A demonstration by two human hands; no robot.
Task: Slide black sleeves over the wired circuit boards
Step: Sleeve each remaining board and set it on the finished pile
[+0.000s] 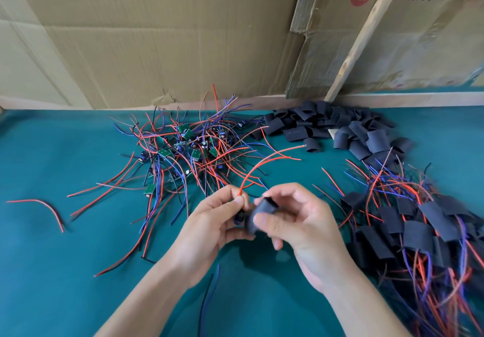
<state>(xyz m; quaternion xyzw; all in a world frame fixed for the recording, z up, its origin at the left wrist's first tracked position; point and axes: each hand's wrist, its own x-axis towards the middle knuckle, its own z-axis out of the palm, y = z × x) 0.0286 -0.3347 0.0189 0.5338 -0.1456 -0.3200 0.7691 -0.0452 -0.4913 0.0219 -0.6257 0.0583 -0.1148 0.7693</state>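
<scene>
Both hands meet low over the teal counter (65,158). The left hand (212,221) pinches a red wire (264,162) between thumb and forefinger; the wire arcs up and away to the right, and a small dark part, too hidden to identify, sits beneath the fingers. The right hand (290,221) grips a black sleeve (258,215) between thumb and fingers, its open end facing the left hand, just beside the pinched wire. Behind the hands lies a tangle of unsleeved circuit boards (180,148), green with red, blue and black leads. To the right at the back is a heap of empty sleeves (340,130), and nearer on the right a pile of sleeved boards (408,226). A loose red-and-black wire pair (44,207) lies far left. Flattened cardboard (157,35) and a wooden slat (364,33) stand behind the counter.
</scene>
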